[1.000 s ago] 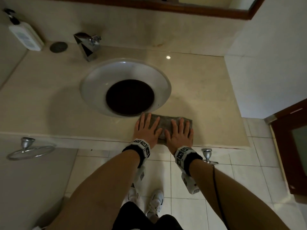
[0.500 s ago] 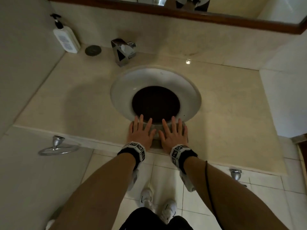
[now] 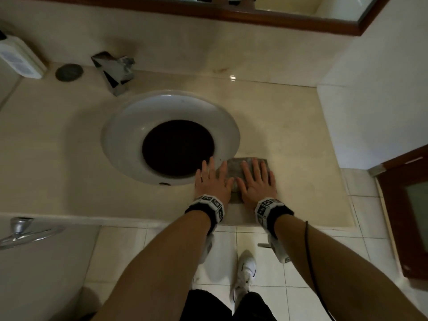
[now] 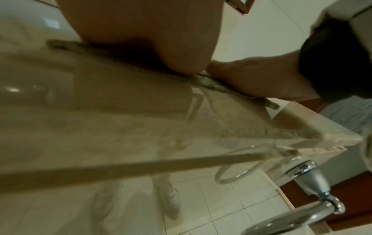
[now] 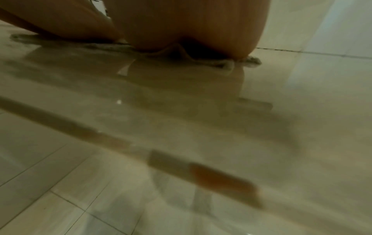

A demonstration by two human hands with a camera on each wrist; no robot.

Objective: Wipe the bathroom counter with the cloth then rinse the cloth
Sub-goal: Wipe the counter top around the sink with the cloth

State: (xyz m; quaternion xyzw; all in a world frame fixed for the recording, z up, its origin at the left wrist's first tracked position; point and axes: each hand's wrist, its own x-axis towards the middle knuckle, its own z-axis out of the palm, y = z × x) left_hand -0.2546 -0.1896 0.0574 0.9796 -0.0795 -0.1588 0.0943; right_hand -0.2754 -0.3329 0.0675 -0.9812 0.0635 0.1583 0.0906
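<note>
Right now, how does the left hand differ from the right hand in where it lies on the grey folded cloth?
The right hand lies wholly on the grey folded cloth, while the left hand covers only its left edge, its outer fingers reaching onto the white sink rim. The left hand is next to the basin; the right hand is farther from it. Both press flat, fingers straight and spread, near the beige counter's front edge.

The cloth (image 3: 234, 169) was grey and speckled. The surface (image 3: 289, 126) was shiny cream, and the sink (image 3: 125, 140) was white with a dark hole. The wristbands (image 3: 271, 208) were black with white squares.
</note>
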